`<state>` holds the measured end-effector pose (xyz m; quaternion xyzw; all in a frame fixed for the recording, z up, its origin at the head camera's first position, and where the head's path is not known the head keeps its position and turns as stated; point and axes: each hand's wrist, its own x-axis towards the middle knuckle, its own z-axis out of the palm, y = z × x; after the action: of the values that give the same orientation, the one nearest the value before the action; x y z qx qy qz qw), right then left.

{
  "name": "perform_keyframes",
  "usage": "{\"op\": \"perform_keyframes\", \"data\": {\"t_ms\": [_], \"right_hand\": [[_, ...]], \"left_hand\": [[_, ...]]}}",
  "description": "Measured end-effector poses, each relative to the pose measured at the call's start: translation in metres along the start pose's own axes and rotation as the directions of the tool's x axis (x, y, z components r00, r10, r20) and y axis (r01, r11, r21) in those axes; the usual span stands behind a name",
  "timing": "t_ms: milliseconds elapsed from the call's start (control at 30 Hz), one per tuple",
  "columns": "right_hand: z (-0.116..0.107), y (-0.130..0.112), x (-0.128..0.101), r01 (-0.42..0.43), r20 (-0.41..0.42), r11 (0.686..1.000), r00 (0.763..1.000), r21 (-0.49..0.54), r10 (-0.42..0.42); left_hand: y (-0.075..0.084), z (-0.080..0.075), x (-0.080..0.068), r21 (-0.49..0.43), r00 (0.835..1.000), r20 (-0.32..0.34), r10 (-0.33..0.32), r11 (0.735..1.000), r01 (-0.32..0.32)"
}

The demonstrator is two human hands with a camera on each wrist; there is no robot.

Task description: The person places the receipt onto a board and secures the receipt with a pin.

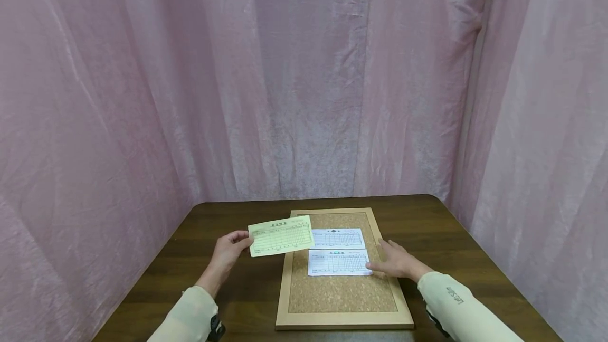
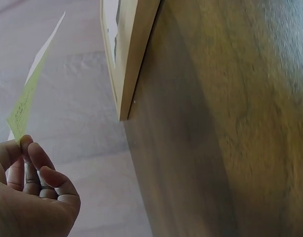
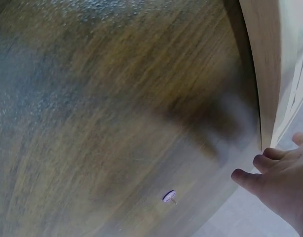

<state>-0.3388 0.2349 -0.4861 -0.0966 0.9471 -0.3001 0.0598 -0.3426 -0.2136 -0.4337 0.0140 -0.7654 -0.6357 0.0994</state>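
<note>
In the head view my left hand [image 1: 229, 253] pinches the left edge of a pale yellow-green printed form [image 1: 281, 236] between thumb and fingers. The sheet is raised at a tilt, overlapping the left side of a wood-framed corkboard [image 1: 342, 300]. Two white printed forms lie on the cork, an upper one [image 1: 339, 238] and a lower one [image 1: 338, 263]. My right hand [image 1: 396, 261] reaches over the board's right frame with fingers spread, its thumb at the right edge of the lower white form. In the right wrist view its fingers extend past the frame, holding nothing.
On the dark wooden table [image 1: 237, 300], a thumbtack [image 3: 169, 196] with a purplish head lies to the right of the board, its point sticking out sideways. Pink curtains [image 1: 304, 94] hang behind the table and along both sides.
</note>
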Motion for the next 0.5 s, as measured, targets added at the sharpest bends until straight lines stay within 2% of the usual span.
{"op": "perform_keyframes", "data": {"t_ms": [333,500], "right_hand": [[-0.003,0.003,-0.002,-0.001,-0.047,1.0,0.999,0.023,0.002],[-0.005,0.003,-0.001,0.042,-0.106,0.999,0.993,-0.03,-0.044]], "left_hand": [[-0.001,0.019,-0.009,0.001,0.999,0.038,-0.012,1.0,0.012],[-0.004,0.031,-0.014,0.013,0.998,0.063,-0.013,1.0,0.012]]}}
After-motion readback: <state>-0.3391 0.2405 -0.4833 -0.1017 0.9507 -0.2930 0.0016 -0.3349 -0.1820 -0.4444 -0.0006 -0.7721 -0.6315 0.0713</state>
